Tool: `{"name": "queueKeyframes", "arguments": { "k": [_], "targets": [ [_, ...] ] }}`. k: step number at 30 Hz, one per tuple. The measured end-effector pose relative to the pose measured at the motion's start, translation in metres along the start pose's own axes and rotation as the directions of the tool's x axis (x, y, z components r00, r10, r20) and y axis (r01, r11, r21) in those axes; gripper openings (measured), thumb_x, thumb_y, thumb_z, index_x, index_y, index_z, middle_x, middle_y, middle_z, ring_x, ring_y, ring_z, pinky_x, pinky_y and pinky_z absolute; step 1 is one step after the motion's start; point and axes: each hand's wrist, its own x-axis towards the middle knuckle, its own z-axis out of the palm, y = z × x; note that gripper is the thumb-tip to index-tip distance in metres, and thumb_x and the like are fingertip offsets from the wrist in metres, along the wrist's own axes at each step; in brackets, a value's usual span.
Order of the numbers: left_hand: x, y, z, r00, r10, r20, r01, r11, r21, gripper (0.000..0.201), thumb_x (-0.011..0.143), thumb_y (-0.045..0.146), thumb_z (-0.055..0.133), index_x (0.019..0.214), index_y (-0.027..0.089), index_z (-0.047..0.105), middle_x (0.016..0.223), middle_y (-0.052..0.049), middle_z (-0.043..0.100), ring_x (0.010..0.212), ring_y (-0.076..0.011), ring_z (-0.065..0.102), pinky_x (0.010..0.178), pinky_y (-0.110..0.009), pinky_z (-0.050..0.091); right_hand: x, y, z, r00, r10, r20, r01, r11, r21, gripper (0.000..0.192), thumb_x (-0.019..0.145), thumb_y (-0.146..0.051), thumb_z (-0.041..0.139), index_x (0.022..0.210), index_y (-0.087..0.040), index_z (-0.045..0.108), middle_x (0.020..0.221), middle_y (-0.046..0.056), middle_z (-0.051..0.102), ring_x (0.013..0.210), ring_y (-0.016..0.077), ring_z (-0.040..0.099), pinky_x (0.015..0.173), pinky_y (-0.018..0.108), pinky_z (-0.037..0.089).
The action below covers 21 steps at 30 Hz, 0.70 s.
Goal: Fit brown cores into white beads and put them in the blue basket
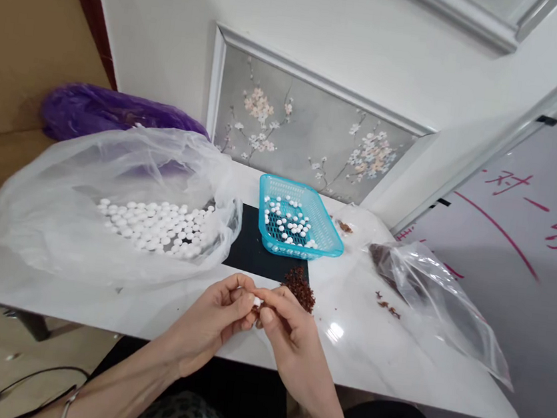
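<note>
left hand (218, 316) + right hand (289, 331): pinching white piece (256, 301) | blue basket (328, 241) beyond

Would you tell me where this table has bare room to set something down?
Free: the near left edge of the table below the white-piece bag. Crowded: around both hands, the brown pile, blue basket and right bag.

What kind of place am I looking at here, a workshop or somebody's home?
Likely a home or small informal workroom, not a factory: a white tabletop against a wall with a framed blossom panel, a brown sofa-like seat alongside, and a whiteboard with red writing leaning nearby.
</note>
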Motion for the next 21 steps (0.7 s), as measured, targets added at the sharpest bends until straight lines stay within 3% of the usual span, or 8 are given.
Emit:
{"name": "queueKeyframes", "arguments": {
  "k": [5, 8, 10, 12, 13, 15, 18, 21],
  "targets": [
    [-0.005, 0.005, 0.007, 0.996, 0.051, -0.069, -0.047, 0.998, 0.051, 0.023, 0.078, 0.038, 0.067, 0.086, 0.018, 0.06, 0.079, 0.0, 0.06, 0.065, -0.0079, 0.05, 0.067, -0.02, 0.043, 0.017, 0.002, -0.009, 0.995, -0.043, -0.095, 0.027, 0.985, -0.168, 0.016, 0.089, -0.024, 0.052, 0.093, -0.02, 0.067, 0.08, 0.002, 0.059, 0.07, 0.0134, 0.057, 0.063, 0.024, 0.045],
    [-0.009, 0.028, 0.006, 0.972, 0.199, -0.124, -0.146, 0.929, 0.341, 0.024, 0.081, 0.04, 0.061, 0.092, 0.02, 0.063, 0.093, -0.005, 0.066, 0.071, -0.0129, 0.056, 0.072, -0.025, 0.045, 0.043, 0.009, -0.032, 0.95, -0.088, -0.299, -0.015, 0.946, -0.325, 0.02, 0.088, -0.029, 0.05, 0.097, -0.018, 0.065, 0.078, 0.002, 0.062, 0.06, 0.0132, 0.056, 0.058, 0.026, 0.046],
    [-0.01, 0.052, -0.005, 0.93, 0.352, -0.102, -0.205, 0.73, 0.652, 0.021, 0.08, 0.036, 0.061, 0.094, 0.021, 0.066, 0.09, -0.006, 0.068, 0.072, -0.0166, 0.059, 0.07, -0.026, 0.044, 0.061, 0.015, -0.051, 0.897, -0.168, -0.408, -0.064, 0.865, -0.497, 0.025, 0.084, -0.026, 0.05, 0.102, -0.017, 0.065, 0.088, 0.006, 0.066, 0.069, 0.0171, 0.061, 0.068, 0.03, 0.048],
    [-0.007, 0.076, -0.024, 0.836, 0.548, -0.036, -0.214, 0.385, 0.898, 0.02, 0.078, 0.032, 0.061, 0.095, 0.023, 0.069, 0.092, -0.006, 0.07, 0.08, -0.0218, 0.061, 0.074, -0.028, 0.043, 0.072, 0.02, -0.066, 0.877, -0.178, -0.446, -0.101, 0.84, -0.533, 0.036, 0.081, -0.023, 0.05, 0.115, -0.016, 0.061, 0.099, 0.01, 0.067, 0.076, 0.0202, 0.063, 0.074, 0.035, 0.048],
    [-0.004, 0.086, -0.036, 0.813, 0.582, 0.02, -0.167, 0.2, 0.965, 0.021, 0.08, 0.029, 0.057, 0.096, 0.024, 0.069, 0.1, -0.007, 0.07, 0.089, -0.0252, 0.061, 0.08, -0.031, 0.041, 0.074, 0.021, -0.072, 0.878, -0.17, -0.448, -0.113, 0.834, -0.539, 0.039, 0.081, -0.022, 0.048, 0.117, -0.016, 0.06, 0.101, 0.011, 0.068, 0.077, 0.0207, 0.064, 0.075, 0.036, 0.049],
    [0.002, 0.098, -0.061, 0.83, 0.552, 0.078, -0.046, -0.072, 0.996, 0.026, 0.082, 0.025, 0.048, 0.095, 0.022, 0.07, 0.104, -0.011, 0.07, 0.097, -0.0307, 0.06, 0.085, -0.036, 0.039, 0.068, 0.021, -0.077, 0.893, -0.135, -0.43, -0.136, 0.83, -0.541, 0.035, 0.084, -0.023, 0.046, 0.113, -0.016, 0.063, 0.095, 0.01, 0.07, 0.074, 0.0201, 0.066, 0.074, 0.034, 0.049],
    [0.01, 0.1, -0.087, 0.911, 0.408, 0.065, 0.039, -0.242, 0.969, 0.03, 0.082, 0.024, 0.045, 0.098, 0.023, 0.071, 0.105, -0.011, 0.071, 0.096, -0.0339, 0.061, 0.081, -0.039, 0.039, 0.044, 0.018, -0.073, 0.919, -0.067, -0.388, -0.177, 0.81, -0.559, 0.027, 0.085, -0.024, 0.046, 0.094, -0.017, 0.07, 0.079, 0.006, 0.072, 0.066, 0.0183, 0.066, 0.069, 0.03, 0.049],
    [0.013, 0.094, -0.091, 0.936, 0.348, 0.055, 0.027, -0.226, 0.974, 0.027, 0.081, 0.026, 0.048, 0.092, 0.025, 0.072, 0.101, -0.009, 0.072, 0.091, -0.0331, 0.061, 0.076, -0.036, 0.038, 0.013, 0.018, -0.065, 0.945, 0.002, -0.328, -0.202, 0.791, -0.578, 0.021, 0.081, -0.022, 0.05, 0.078, -0.02, 0.07, 0.07, 0.002, 0.071, 0.061, 0.017, 0.063, 0.062, 0.027, 0.047]
  ]
}}
